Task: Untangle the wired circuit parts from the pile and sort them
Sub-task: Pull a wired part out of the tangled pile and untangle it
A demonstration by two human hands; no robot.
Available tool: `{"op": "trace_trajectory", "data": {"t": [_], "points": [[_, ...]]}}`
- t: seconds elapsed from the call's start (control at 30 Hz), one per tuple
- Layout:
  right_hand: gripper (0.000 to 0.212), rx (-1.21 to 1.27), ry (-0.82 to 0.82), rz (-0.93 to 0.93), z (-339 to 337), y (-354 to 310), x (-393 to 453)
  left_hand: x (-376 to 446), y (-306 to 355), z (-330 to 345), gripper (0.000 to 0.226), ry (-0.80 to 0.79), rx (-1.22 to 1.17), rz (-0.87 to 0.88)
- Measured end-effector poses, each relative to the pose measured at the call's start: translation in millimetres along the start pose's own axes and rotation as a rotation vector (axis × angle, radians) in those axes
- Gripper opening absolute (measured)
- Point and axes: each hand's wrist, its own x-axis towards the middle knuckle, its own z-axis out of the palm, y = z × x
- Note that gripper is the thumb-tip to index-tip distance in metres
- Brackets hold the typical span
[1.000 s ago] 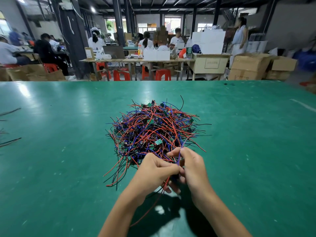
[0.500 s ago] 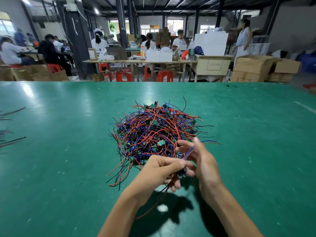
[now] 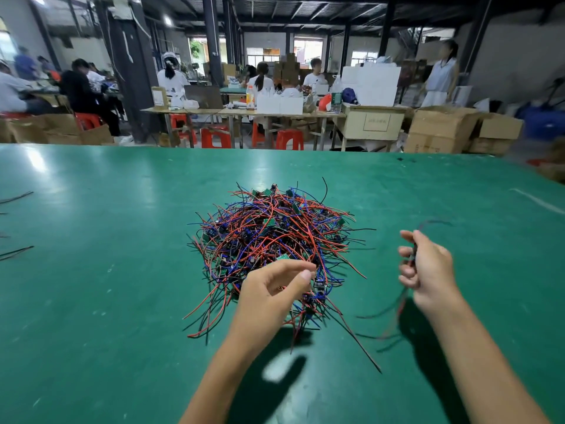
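A tangled pile of wired circuit parts [image 3: 275, 240], with red, blue and black leads and small green boards, lies in the middle of the green table [image 3: 107, 301]. My left hand [image 3: 272, 289] hovers over the pile's near edge with fingers loosely curled and thumb near the forefinger; no wire is plainly held in it. Off to the pile's right, my right hand [image 3: 425, 267] grips one wired part [image 3: 415, 250] lifted off the table. Its red and black leads trail blurred above and below the fist.
A few separated wires [image 3: 15, 252] lie at the table's far left edge. Beyond the table's far edge stand work tables, red stools [image 3: 214, 137], cardboard boxes [image 3: 440, 130] and several people.
My right hand has pulled one wired part out of the pile and swung it away to the right. My left hand has let go and stays at the pile's near edge.
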Motion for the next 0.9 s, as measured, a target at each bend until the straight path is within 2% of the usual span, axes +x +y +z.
{"op": "trace_trajectory", "data": {"t": [0.07,0.13,0.2,0.3,0.4,0.57,0.73,0.8,0.9], "points": [[0.028,-0.476,0.043,-0.134,-11.6,-6.1,34.1,0.0,-9.0,-2.8,0.014,0.077,0.446,0.173],[0.033,-0.971,0.156,-0.225,-22.0,-7.5,58.8,0.9,-16.1,-3.8,0.019,0.025,0.768,0.265],[0.043,-1.294,0.134,-0.189,-28.9,2.2,73.6,1.2,-20.8,-4.6,0.025,-0.032,0.859,0.23],[0.064,-1.519,-0.019,-0.069,-31.8,33.3,74.0,0.9,-24.1,-5.6,0.026,-0.049,0.899,0.179],[0.063,-1.507,0.001,-0.129,-27.9,52.3,71.7,1.1,-26.1,-6.7,0.021,-0.045,0.892,0.175],[0.033,-1.31,0.06,-0.268,-31.7,50.2,70.1,2.3,-29.5,-7.6,0.019,-0.014,0.859,0.188],[0.043,-1.024,0.189,-0.491,-43.3,55.3,51.9,2.1,-30.2,-5.9,0.014,0.047,0.806,0.241],[0.045,-0.956,0.18,-0.507,-44.2,59.3,49.2,1.6,-30.3,-5.7,0.014,0.07,0.777,0.27],[0.036,-0.983,0.159,-0.457,-47.9,59.1,54.2,0.8,-29.6,-5.2,0.016,0.113,0.739,0.299]]}}
